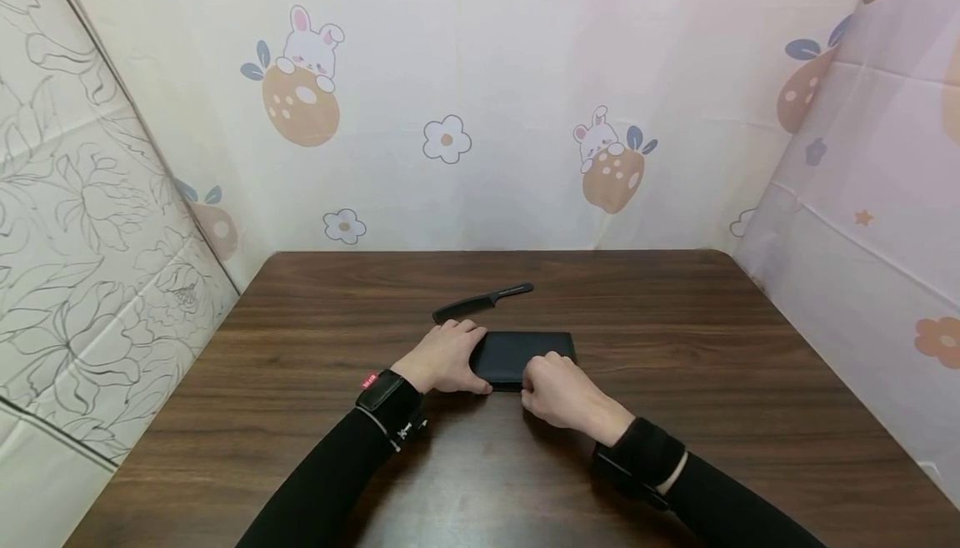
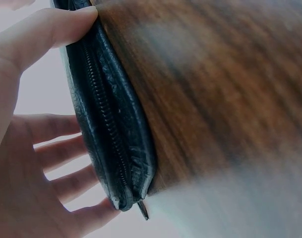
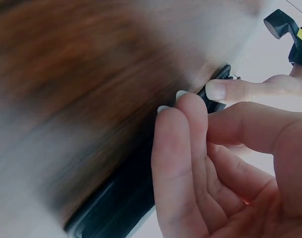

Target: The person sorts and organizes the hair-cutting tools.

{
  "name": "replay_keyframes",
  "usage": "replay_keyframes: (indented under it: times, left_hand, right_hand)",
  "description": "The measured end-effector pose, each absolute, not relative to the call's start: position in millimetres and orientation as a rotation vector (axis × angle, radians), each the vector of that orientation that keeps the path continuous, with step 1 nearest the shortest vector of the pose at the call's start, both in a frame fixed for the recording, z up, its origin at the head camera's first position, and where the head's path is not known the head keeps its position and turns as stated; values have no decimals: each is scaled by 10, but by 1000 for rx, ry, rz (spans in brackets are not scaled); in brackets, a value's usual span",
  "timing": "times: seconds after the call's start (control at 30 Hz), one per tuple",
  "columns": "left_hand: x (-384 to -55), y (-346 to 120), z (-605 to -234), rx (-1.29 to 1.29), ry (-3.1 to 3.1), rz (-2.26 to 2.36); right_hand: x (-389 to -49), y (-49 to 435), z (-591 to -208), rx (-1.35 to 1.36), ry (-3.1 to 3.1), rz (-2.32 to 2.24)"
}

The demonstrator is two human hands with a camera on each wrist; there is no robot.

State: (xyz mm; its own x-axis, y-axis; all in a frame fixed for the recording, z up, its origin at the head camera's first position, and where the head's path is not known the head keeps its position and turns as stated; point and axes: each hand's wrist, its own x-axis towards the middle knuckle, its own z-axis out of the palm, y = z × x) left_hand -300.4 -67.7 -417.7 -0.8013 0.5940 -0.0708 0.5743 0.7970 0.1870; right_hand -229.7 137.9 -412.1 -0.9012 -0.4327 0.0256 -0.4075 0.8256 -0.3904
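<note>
A black zip wallet (image 1: 521, 355) lies on the wooden table. My left hand (image 1: 445, 358) holds its left end, thumb on the near edge and the other fingers spread round the far side. Meshed zip teeth (image 2: 107, 116) run along the edge in the left wrist view, and a small tab (image 2: 143, 210) sticks out at the end. My right hand (image 1: 562, 394) is curled at the near edge, right of the middle. Its thumb and fingertips (image 3: 171, 134) close together at the wallet's edge; what lies between them is hidden.
A black comb (image 1: 483, 302) lies just beyond the wallet, teeth end to the left. Brown tabletop (image 1: 675, 323) extends around both hands. A printed curtain (image 1: 510, 181) hangs behind the table, with more cloth at both sides.
</note>
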Motion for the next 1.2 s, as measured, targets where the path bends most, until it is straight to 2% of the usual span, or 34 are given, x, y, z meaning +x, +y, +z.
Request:
replay_keyframes:
  times: [0.7,1.2]
  left_hand:
    - [-3014,-693,-4176,943,2852,225]
    - [-3011,-697,-4189,953,2852,221]
  right_hand:
    - [-2354,1177,-4140,-753,2925,-602]
    - [-2284,1304,-4110,-665,2930,-524]
